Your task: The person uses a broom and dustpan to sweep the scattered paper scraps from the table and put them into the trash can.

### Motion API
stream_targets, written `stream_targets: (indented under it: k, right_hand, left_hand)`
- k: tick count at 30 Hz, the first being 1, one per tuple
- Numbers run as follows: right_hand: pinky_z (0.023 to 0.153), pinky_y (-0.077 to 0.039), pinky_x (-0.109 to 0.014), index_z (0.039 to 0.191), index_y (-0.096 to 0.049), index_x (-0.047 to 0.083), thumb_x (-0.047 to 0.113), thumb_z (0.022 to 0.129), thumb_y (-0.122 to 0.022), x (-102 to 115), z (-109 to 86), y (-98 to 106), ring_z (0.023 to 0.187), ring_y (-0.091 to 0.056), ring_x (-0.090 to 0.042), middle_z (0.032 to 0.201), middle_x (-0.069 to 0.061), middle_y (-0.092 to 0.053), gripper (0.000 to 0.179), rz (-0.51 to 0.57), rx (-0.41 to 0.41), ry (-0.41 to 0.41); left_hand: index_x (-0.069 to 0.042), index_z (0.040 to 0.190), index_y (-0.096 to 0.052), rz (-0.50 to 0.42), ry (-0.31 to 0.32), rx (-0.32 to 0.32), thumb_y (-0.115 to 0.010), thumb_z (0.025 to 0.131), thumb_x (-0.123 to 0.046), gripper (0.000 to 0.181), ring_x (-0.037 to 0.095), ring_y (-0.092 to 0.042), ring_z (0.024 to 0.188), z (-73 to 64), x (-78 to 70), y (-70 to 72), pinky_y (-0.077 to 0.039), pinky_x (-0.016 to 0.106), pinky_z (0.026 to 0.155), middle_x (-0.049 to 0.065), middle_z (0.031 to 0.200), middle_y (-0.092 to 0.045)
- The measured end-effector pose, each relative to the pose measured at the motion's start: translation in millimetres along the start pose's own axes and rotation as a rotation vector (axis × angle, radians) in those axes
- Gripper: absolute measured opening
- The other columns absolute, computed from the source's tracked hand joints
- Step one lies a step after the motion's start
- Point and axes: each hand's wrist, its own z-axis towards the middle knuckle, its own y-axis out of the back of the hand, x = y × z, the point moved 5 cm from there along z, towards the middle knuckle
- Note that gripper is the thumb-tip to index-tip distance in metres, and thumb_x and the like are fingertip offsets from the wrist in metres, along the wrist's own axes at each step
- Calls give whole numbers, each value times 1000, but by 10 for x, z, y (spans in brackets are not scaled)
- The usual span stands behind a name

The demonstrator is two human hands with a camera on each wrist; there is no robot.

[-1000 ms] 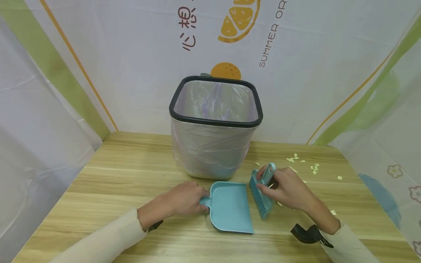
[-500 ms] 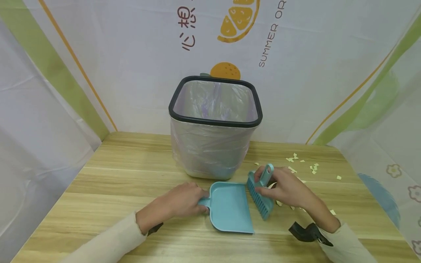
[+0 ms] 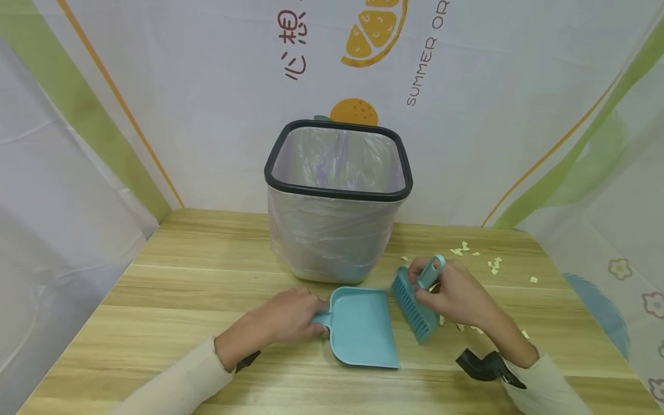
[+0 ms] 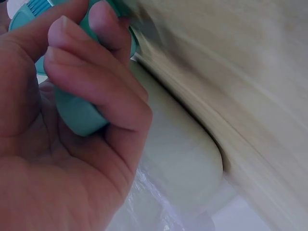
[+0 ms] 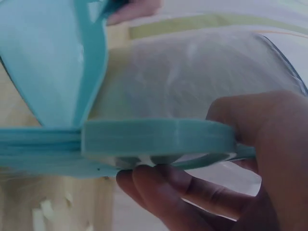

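Note:
A light-blue dustpan (image 3: 363, 327) lies flat on the wooden table, its straight lip facing right. My left hand (image 3: 295, 316) grips its short handle; in the left wrist view the fingers curl round that handle (image 4: 79, 115). Just right of the lip my right hand (image 3: 451, 291) holds a matching hand brush (image 3: 415, 305), thumb and fingers about its handle. The bristles point down and left, a small gap from the pan. Seen from the right wrist, the brush (image 5: 159, 139) crosses in front of the dustpan (image 5: 48, 57). Small pale-yellow paper scraps (image 3: 460, 327) lie beside and partly behind the right hand.
A bin (image 3: 332, 236) with a black rim and a clear liner stands behind the dustpan. More paper scraps (image 3: 460, 249) are scattered at the table's back right. A printed white curtain (image 3: 218, 104) hangs round the table (image 3: 171, 271).
The brush swung slightly left, then tilted back to the right, its handle now leaning further right. The left hand and dustpan have stayed nearly still.

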Motion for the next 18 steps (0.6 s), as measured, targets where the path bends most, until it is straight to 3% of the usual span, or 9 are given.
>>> stream_targets:
  k: [4,9,12,18]
  right_hand:
    - [48,-40,-26,101,-69,11,-2,86,-69,-21,-41,182,57,-48,-3,77,8,-64,20,-47,-43,-52]
    - [47,-35,-25,101,-70,11,1,87,-70,-63,-109,426,52,-37,3,67,17,-50,17,-173,-121,-3]
    - [47,-32,-24,102,-69,12,3,88,-71,-127,-170,539,52,-34,4,64,18,-45,16,-218,-120,-27]
    - [53,-41,-27,99,-68,14,10,91,-74,-291,-320,728,59,-47,1,71,15,-58,11,-340,-103,-96]
  left_hand:
    - [-17,85,-64,-25,11,6,-86,96,-23,25,4,-35,60,-1,-2,0,-30,25,56,-12,67,-36]
    - [-17,84,-64,-38,26,11,-86,96,-23,26,4,-35,60,-2,-4,5,-30,25,56,-11,67,-37]
    - [-17,84,-63,-35,36,16,-86,95,-23,27,4,-35,60,-2,-3,4,-30,26,56,-11,67,-37]
    - [-18,83,-62,-28,38,15,-86,95,-24,28,5,-35,61,-1,-5,2,-30,26,56,-11,67,-37]
